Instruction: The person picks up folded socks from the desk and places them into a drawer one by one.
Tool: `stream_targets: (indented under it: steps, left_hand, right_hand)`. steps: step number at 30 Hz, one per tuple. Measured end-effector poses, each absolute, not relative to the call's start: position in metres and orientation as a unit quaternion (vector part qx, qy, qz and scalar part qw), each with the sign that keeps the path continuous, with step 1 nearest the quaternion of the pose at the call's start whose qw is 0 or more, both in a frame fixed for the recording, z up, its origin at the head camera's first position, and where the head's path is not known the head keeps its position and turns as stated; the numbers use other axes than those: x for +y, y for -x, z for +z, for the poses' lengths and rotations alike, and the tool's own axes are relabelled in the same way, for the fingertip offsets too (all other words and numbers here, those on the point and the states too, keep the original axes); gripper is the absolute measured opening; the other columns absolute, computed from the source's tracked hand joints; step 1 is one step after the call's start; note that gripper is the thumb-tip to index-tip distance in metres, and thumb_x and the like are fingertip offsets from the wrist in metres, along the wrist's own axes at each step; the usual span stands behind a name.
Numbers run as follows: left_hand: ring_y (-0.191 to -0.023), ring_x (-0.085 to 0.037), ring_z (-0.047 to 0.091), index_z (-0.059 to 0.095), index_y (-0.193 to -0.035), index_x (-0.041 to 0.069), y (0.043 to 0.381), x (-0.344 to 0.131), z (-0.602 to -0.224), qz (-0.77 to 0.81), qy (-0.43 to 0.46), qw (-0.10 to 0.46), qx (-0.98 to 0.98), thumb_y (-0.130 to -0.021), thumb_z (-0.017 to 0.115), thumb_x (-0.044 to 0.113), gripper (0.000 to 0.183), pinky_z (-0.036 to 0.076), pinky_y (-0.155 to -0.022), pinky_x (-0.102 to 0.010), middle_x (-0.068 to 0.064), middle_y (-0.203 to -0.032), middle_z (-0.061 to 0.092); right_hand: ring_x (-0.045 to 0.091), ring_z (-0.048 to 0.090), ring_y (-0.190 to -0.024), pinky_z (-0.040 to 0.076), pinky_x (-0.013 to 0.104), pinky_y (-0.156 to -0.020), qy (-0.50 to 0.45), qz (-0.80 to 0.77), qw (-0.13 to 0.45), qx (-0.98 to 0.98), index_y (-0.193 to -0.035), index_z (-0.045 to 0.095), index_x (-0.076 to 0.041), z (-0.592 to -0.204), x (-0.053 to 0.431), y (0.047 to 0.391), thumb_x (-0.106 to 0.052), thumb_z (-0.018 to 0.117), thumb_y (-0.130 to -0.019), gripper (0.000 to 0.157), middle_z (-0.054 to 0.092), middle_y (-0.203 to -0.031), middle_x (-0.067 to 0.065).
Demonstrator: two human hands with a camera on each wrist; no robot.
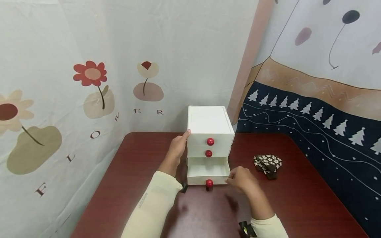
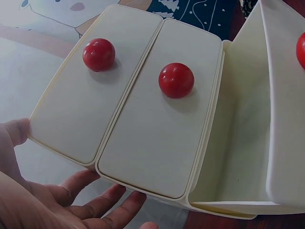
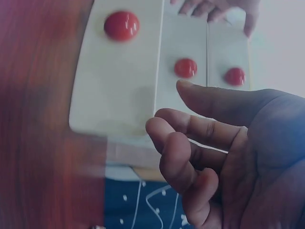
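A small white drawer cabinet (image 1: 210, 119) with red round knobs stands on the table. Its bottom drawer (image 1: 208, 180) is pulled out; the two drawers above it are in, with the middle drawer (image 2: 159, 129) beside the pulled-out one in the left wrist view. My left hand (image 1: 178, 145) rests against the cabinet's left side, thumb at the upper front edge and fingers spread along the side. By the right front corner of the pulled-out drawer is my right hand (image 1: 242, 180), its fingers loosely bent with nothing between them in the right wrist view. Whether it touches the drawer I cannot tell.
A dark cloth item with a white flower pattern (image 1: 268, 165) lies on the table to the right of the cabinet. The reddish-brown table (image 1: 134, 198) meets a flower-printed curtain (image 1: 178, 49) behind and a dark tree-printed cloth (image 1: 312, 132) on the right.
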State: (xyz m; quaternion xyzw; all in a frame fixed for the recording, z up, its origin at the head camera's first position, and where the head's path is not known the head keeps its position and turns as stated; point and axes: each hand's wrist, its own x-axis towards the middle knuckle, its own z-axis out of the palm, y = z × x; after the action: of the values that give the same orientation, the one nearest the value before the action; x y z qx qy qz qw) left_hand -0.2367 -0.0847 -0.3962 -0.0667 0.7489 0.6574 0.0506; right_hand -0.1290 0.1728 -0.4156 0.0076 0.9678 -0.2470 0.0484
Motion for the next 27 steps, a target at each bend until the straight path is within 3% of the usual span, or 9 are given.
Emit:
stream_targets:
  steps: [6,12,15,19,22,27]
  left_hand:
    - [-0.145,-0.040,0.055,0.061,-0.143,0.001,0.234,-0.087,-0.396,0.658,0.069,0.051,0.748,-0.107,0.053,0.062,0.071,0.031,-0.130,-0.068,-0.022,-0.147,0.063]
    - [-0.147,-0.041,0.053,0.061,-0.144,0.001,0.232,-0.087,-0.398,0.659,0.067,0.051,0.748,-0.107,0.053,0.063,0.072,0.030,-0.130,-0.070,-0.022,-0.149,0.063]
    - [-0.146,-0.041,0.054,0.060,-0.146,0.002,0.232,-0.087,-0.398,0.660,0.067,0.052,0.746,-0.107,0.053,0.063,0.073,0.031,-0.130,-0.069,-0.022,-0.150,0.062]
    - [-0.145,-0.040,0.055,0.060,-0.146,0.002,0.233,-0.085,-0.399,0.660,0.064,0.052,0.747,-0.107,0.053,0.064,0.073,0.031,-0.129,-0.070,-0.021,-0.150,0.063]
    - [-0.147,-0.040,0.054,0.061,-0.146,0.002,0.234,-0.085,-0.399,0.658,0.059,0.052,0.749,-0.106,0.053,0.065,0.075,0.030,-0.129,-0.070,-0.021,-0.151,0.062]
    - [-0.150,-0.041,0.051,0.060,-0.147,0.002,0.235,-0.086,-0.398,0.657,0.064,0.052,0.750,-0.106,0.053,0.065,0.076,0.030,-0.130,-0.069,-0.021,-0.154,0.060]
  right_hand:
    - [0.024,0.070,-0.083,0.056,0.045,-0.075,-0.023,-0.260,0.011,0.965,-0.091,0.080,-0.010,-0.416,0.201,0.132,-0.025,0.081,-0.095,0.016,0.079,-0.089,0.007]
    - [0.045,0.071,-0.107,0.057,0.062,-0.093,-0.051,-0.261,-0.007,0.964,-0.122,0.074,0.003,-0.415,0.224,0.140,-0.029,0.075,-0.101,0.038,0.076,-0.115,0.027]
    - [0.059,0.058,-0.128,0.050,0.076,-0.102,-0.069,-0.255,-0.002,0.965,-0.135,0.068,0.005,-0.420,0.234,0.146,-0.032,0.072,-0.103,0.049,0.064,-0.136,0.037]
    - [0.071,0.028,-0.146,0.027,0.093,-0.109,-0.116,-0.257,0.016,0.959,-0.152,0.053,0.004,-0.432,0.248,0.155,-0.036,0.067,-0.105,0.063,0.038,-0.156,0.046]
    - [0.072,0.014,-0.150,0.016,0.095,-0.110,-0.150,-0.268,0.005,0.952,-0.157,0.044,0.005,-0.441,0.256,0.164,-0.035,0.066,-0.105,0.069,0.024,-0.161,0.048]
    - [0.069,0.006,-0.152,0.014,0.093,-0.111,-0.198,-0.297,-0.040,0.933,-0.156,0.042,0.002,-0.456,0.266,0.178,-0.029,0.066,-0.103,0.067,0.015,-0.163,0.048]
